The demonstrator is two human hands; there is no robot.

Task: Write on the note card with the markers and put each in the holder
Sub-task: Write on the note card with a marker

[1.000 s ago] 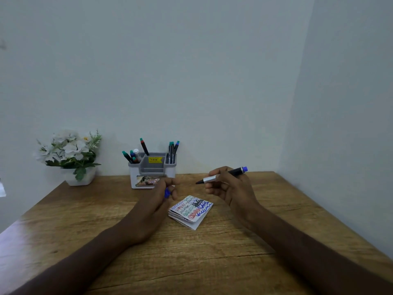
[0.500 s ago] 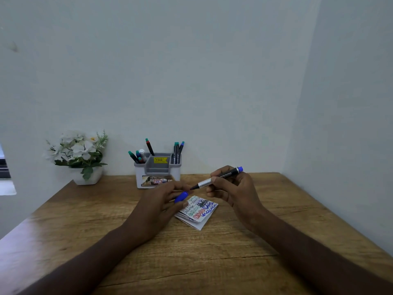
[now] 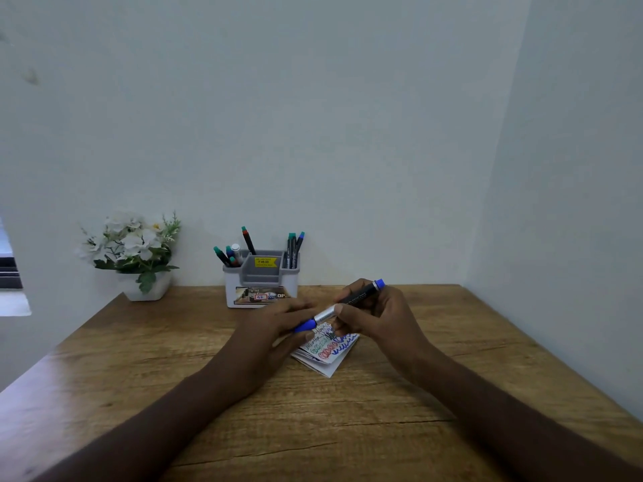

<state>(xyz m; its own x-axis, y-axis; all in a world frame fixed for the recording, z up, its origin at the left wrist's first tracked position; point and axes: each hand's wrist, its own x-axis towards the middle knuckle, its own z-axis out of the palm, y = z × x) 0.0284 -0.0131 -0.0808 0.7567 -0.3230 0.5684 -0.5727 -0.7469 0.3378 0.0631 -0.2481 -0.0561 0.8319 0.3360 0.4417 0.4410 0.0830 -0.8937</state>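
My right hand (image 3: 381,318) grips a blue marker (image 3: 351,300) by its black barrel, tilted with its blue end up to the right. My left hand (image 3: 275,328) pinches the blue cap (image 3: 306,325), which sits over the marker's tip at the silver collar. Both hands hover just above the folded note card (image 3: 330,353), which lies on the wooden table and is covered with coloured scribbles. The grey and white holder (image 3: 261,283) stands behind the hands at the wall, with several markers upright in its side compartments.
A white pot of artificial white flowers (image 3: 134,253) stands at the back left of the wooden table (image 3: 313,429). Walls close the table at the back and on the right. A dark object shows at the left frame edge.
My left hand brought the blue cap up to the marker's tip, and it now sits on the tip. The right hand lowered the marker slightly toward the left hand.
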